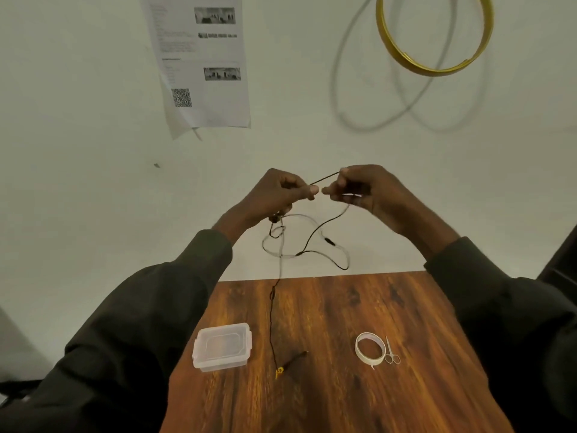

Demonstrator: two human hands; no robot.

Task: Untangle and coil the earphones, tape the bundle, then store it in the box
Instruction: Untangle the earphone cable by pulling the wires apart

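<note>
Worktop (327,401): wood-grain surface directly below me, carrying the supplies for the later steps, all untouched.
Plug end (280,371): the yellow-tipped end of the earphones rests on the worktop near its middle; I judge I let it trail there so the weight draws the cord straight.
Box (222,345): clear, lid on, left of the plug and apart from it; within reach for storage.
Tape roll (370,348): lies flat to the right, scissors (391,352) just beside it, ready for binding.
Earphones (307,245): held up above the far edge of the worktop; the long axis runs near vertical from the plug up to my hands, with tangled loops hanging just beneath them.
Left hand (281,195): pinching the cord between thumb and fingers.
Right hand (362,190): likewise pinched on the cord; the short stretch between the hands runs taut, rising to the right.
Stage: untangling, in my judgement; coiling not yet begun.
</note>
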